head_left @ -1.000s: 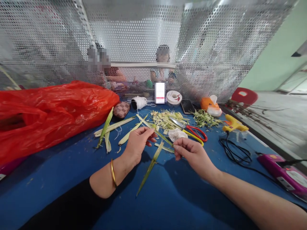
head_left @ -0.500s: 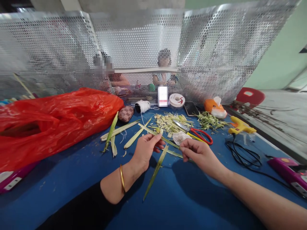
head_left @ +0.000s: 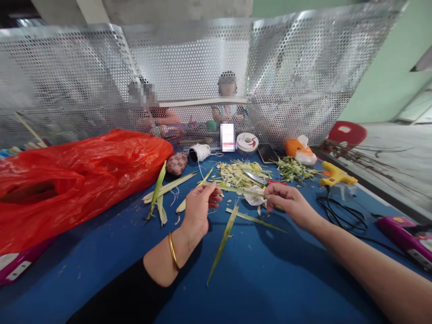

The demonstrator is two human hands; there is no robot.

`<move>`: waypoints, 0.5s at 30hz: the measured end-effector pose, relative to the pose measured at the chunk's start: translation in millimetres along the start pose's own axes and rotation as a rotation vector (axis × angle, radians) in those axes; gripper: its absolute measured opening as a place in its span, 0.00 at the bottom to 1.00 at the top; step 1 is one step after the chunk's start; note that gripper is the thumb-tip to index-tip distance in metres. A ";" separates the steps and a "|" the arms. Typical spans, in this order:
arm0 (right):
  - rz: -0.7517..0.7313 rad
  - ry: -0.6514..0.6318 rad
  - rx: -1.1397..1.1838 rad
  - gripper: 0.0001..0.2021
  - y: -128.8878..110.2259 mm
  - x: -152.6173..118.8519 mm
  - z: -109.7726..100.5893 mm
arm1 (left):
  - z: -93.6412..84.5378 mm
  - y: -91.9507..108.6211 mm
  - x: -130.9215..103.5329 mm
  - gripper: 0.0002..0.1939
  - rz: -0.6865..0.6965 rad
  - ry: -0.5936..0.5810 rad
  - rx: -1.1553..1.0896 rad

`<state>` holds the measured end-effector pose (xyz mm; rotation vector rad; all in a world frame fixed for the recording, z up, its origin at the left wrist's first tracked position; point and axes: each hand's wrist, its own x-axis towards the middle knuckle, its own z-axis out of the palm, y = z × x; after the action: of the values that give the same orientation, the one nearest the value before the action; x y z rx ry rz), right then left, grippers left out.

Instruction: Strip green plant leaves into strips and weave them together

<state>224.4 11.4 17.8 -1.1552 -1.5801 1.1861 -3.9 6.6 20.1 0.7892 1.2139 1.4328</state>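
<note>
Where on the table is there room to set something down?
Mostly bare: the near stretch between left forearm and right forearm, this side of the leaf strips; also between the red plastic bag and left forearm. Crowded: the far middle, with leaf shavings, scissors and thread spool.

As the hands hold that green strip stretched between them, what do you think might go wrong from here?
The thin strip, held near both ends by the left hand and right hand, might split if pulled too hard. The right hand is close to the scissors, so it could knock them. Loose thread trailing from the spool might snag the left hand.
</note>
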 end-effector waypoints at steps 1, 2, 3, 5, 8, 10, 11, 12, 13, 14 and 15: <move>0.000 0.010 0.002 0.07 0.3 0.3 -0.8 | 0.3 -0.3 0.3 0.12 -0.003 0.005 0.002; 0.000 0.020 0.002 0.07 0.7 0.6 -1.8 | 0.6 -0.8 0.6 0.12 -0.007 0.009 0.007; -0.002 0.029 0.000 0.07 1.0 0.9 -3.1 | 0.8 -1.4 0.9 0.12 -0.012 0.010 0.015; -0.011 0.047 -0.002 0.07 1.0 1.4 -6.6 | 1.0 -2.4 0.9 0.12 -0.021 0.005 0.028; -0.030 0.057 0.007 0.08 -1.4 1.9 -12.1 | 1.2 -2.9 -1.0 0.11 -0.017 -0.019 0.046; -0.012 0.034 0.008 0.10 -3.8 2.1 -13.8 | 1.9 -2.7 -3.7 0.10 -0.011 -0.040 0.059; 0.007 0.014 0.002 0.12 -4.6 2.1 -13.7 | 2.4 -2.7 -5.3 0.10 -0.010 -0.050 0.070; 0.027 -0.009 -0.008 0.14 -5.0 2.0 -13.0 | 3.1 -3.0 -7.0 0.10 -0.008 -0.061 0.082; 0.045 -0.035 -0.015 0.16 -4.8 1.8 -11.6 | 3.8 -3.6 -8.7 0.10 -0.008 -0.073 0.095; 0.057 -0.064 -0.022 0.18 -4.0 1.5 -9.9 | 4.6 -4.5 -10.4 0.10 -0.011 -0.085 0.108; 0.061 -0.092 -0.027 0.19 -2.7 1.1 -8.0 | 5.4 -5.6 -12.0 0.10 -0.018 -0.098 0.121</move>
<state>231.3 13.8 22.2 -1.1882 -1.6444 1.2770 5.6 -3.9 17.8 0.9189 1.2374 1.3005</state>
